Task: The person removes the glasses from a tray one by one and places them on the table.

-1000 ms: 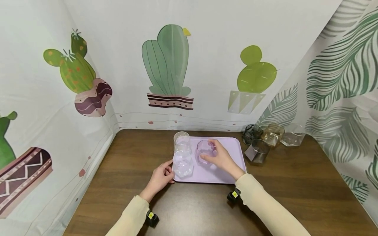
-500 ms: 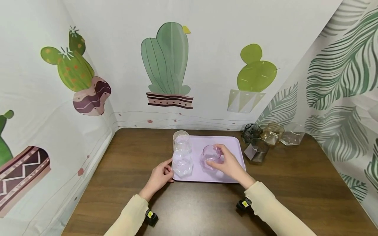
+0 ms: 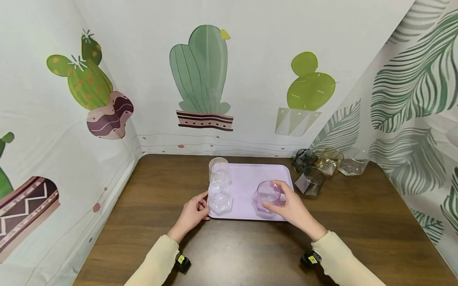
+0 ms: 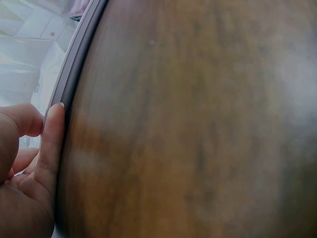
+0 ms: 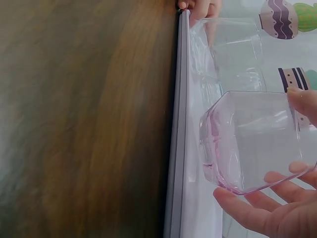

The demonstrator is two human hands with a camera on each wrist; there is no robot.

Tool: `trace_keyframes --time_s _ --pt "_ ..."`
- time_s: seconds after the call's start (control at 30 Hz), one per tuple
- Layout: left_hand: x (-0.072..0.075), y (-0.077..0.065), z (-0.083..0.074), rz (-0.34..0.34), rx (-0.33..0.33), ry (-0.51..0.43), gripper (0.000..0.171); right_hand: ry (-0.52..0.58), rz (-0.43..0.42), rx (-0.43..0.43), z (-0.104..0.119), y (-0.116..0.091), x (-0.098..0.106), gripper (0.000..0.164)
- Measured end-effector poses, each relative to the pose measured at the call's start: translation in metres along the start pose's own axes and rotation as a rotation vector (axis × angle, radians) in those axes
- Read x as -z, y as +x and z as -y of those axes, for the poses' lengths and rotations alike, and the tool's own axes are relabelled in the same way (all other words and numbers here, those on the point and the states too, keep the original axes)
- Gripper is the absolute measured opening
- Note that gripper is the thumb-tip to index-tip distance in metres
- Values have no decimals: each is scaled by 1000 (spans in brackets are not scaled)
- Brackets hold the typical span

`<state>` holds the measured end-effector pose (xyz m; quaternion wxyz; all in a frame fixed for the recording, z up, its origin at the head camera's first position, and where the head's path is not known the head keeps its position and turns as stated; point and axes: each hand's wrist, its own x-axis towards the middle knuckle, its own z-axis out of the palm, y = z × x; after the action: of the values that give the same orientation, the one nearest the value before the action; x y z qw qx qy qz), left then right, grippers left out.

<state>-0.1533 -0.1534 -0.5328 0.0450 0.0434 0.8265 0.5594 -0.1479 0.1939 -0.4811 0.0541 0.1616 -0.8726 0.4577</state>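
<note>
My right hand [image 3: 294,204] holds a pink-tinted glass [image 3: 268,193] with a faceted base between thumb and fingers, at the front right of the lilac tray [image 3: 247,174]. In the right wrist view the glass [image 5: 257,141] is upright; I cannot tell whether its base touches the tray. My left hand [image 3: 191,214] grips the tray's front left corner, one finger lying along the rim in the left wrist view. Two clear glasses stand at the tray's left side, a front one [image 3: 220,197] and a back one [image 3: 219,170].
Right of the tray, several glasses stand together: a dark grey one [image 3: 304,160], a smoky one [image 3: 312,182], an amber one [image 3: 329,161] and a clear one [image 3: 354,162]. The wooden table [image 3: 171,178] meets a cactus-printed cloth [image 3: 250,79] behind.
My right hand has carried the pink glass rightward and toward the front of the tray. The left hand has stayed at the tray corner.
</note>
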Motion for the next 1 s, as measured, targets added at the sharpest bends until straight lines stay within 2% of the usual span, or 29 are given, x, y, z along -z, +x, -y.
trace_keyframes --time_s 0.23,0.47,1.0 --pt "-1 1 2 1 0 -5 58 -30 -17 -22 -5 -16 18 70" --pt "-1 2 3 -3 -4 -22 59 2 -30 -46 -13 -31 37 71" --pt "0 2 3 4 5 -14 60 -83 -87 -76 -24 -68 84 72"
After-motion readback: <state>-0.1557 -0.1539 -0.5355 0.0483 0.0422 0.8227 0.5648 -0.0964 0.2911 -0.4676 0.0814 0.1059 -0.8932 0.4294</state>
